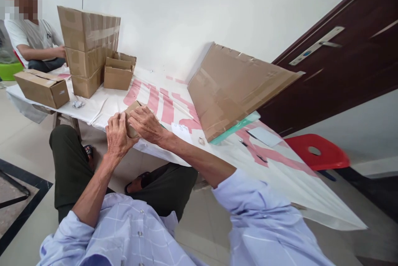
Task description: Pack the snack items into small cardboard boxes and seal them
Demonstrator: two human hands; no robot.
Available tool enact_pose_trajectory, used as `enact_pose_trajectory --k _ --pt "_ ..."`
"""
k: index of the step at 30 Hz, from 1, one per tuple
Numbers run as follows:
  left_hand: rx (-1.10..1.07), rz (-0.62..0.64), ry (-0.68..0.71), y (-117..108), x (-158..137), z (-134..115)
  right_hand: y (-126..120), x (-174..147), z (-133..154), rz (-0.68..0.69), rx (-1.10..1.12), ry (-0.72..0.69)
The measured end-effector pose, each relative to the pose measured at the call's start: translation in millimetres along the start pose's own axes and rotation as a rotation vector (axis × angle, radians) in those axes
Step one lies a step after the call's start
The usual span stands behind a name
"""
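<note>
A small brown cardboard box [134, 106] is between my two hands at the near edge of the cloth-covered table. My left hand [118, 135] wraps round its left side, fingers bent over the top edge. From the right, my right hand [146, 125] has its fingers curled against the upper part of the box. Much of the box is hidden behind my fingers and knuckles. A small clear plastic-looking bundle [78, 104] lies on the table to the left of my hands.
Taped cardboard boxes [93, 33] are stacked at the back left, with an open box [117, 76] beside them and a longer box [46, 89] nearer. A large cardboard sheet [239, 87] leans on the right. A person [34, 42] sits far left; a red stool [326, 154] stands right.
</note>
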State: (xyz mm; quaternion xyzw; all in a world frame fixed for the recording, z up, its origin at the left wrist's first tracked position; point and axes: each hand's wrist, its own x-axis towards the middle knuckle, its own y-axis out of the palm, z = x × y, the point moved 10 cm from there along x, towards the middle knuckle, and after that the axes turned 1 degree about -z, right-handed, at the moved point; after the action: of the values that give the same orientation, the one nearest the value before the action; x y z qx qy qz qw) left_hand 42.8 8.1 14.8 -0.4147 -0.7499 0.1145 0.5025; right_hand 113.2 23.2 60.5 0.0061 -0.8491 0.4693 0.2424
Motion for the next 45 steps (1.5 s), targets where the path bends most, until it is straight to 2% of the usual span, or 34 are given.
enact_pose_trajectory --k 10,14,19,22,24,29,33,37,39,41,43,45 --pt "-0.037 -0.007 -0.006 -1 3 5 -5 -3 -2 -0.025 0.124 0.033" --pt "-0.061 -0.03 -0.023 -1 4 14 -18 -6 -7 -0.115 0.298 0.126" --pt "-0.177 -0.059 0.002 0 8 47 -37 -18 -30 -0.363 0.748 0.42" --pt "-0.234 -0.025 -0.045 6 11 78 -32 -26 -36 -0.369 0.977 0.581" --pt "-0.251 0.017 -0.099 12 10 98 -27 -29 -33 -0.347 1.069 0.638" --pt "-0.184 0.129 -0.205 26 3 118 -11 -34 -23 -0.372 1.181 0.694" --pt "-0.083 0.145 -0.302 21 -3 116 2 -39 -18 -0.364 1.212 0.74" --pt "-0.104 0.148 -0.326 3 -4 102 7 -46 -14 -0.371 1.19 0.774" --pt "-0.27 0.162 -0.344 -5 -5 92 9 -47 -10 -0.373 1.175 0.782" --pt "-0.527 0.192 -0.383 -9 -8 82 12 -48 -5 -0.375 1.178 0.789" --pt "-0.737 0.246 -0.416 -7 -13 68 15 -48 -1 -0.374 1.196 0.794" --pt "-0.852 0.325 -0.425 -1 -18 54 18 -48 3 -0.368 1.218 0.8"
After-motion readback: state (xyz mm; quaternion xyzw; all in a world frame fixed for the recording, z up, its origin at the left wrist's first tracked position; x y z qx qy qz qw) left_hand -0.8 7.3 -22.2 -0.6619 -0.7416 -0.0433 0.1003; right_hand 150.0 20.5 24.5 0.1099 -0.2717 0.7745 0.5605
